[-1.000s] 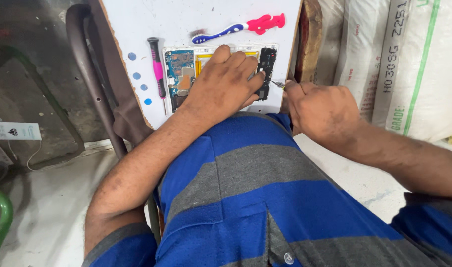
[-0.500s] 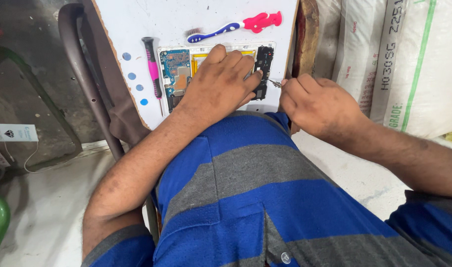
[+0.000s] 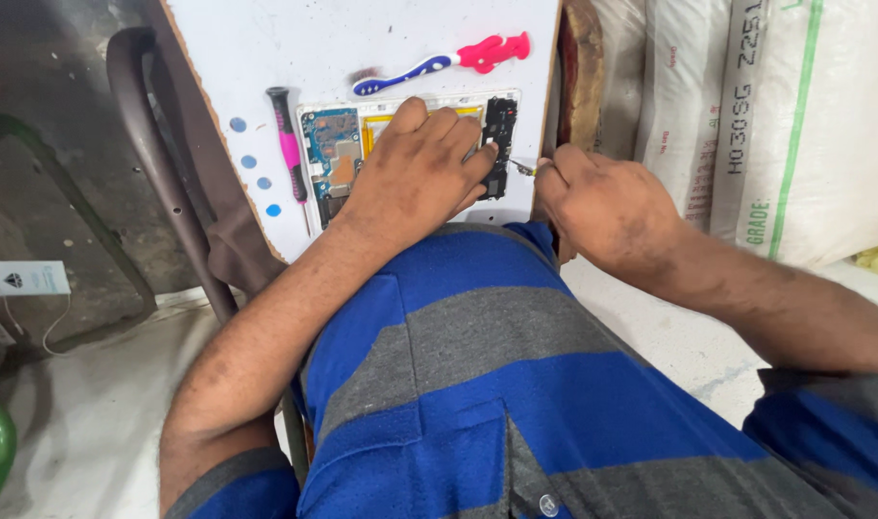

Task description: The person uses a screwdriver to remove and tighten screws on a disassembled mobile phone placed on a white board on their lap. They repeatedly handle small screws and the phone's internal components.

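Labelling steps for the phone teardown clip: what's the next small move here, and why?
Probably ease the thin tool in the right hand further in at the black part on the phone's right edge. Its tip sits right at that part, and the left hand lies flat on the phone, pinning it to the white board.

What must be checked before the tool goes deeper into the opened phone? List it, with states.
1. Left hand pressing flat on the opened phone: ok.
2. Right hand gripping the thin tool: ok.
3. Tool tip at the phone's dark right edge part: cannot tell, fingers hide it.
4. Pink-handled screwdriver lying apart, left of the phone: ok.
5. Toothbrush lying above the phone, apart from both hands: ok.
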